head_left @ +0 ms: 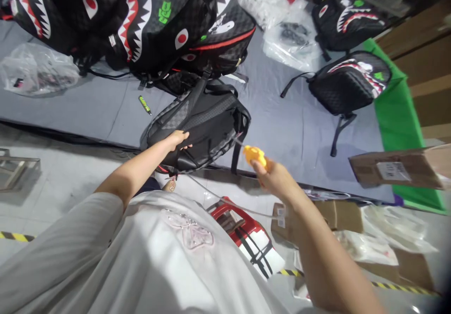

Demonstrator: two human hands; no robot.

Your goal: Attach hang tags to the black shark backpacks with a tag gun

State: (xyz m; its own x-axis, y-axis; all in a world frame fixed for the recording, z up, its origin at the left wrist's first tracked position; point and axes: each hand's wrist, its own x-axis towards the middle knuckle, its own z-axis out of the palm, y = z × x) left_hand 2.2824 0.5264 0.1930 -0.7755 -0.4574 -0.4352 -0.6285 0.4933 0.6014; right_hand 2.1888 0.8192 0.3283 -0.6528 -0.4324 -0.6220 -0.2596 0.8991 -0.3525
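Observation:
My left hand (177,140) grips the near edge of a black backpack (204,121) that lies back-side up on a grey table (296,126). My right hand (273,175) is closed round a yellow air blow gun (254,155) whose thin nozzle points at the backpack's right side. A clear hose (225,201) runs from the gun down toward my body.
A pile of black shark-mouth backpacks (151,18) fills the table's far side, with two more (348,81) at the right. Plastic bags (35,69) lie on the table, and a green lighter (144,104) too. Cardboard boxes (394,168) and a green sheet (398,112) sit at the right.

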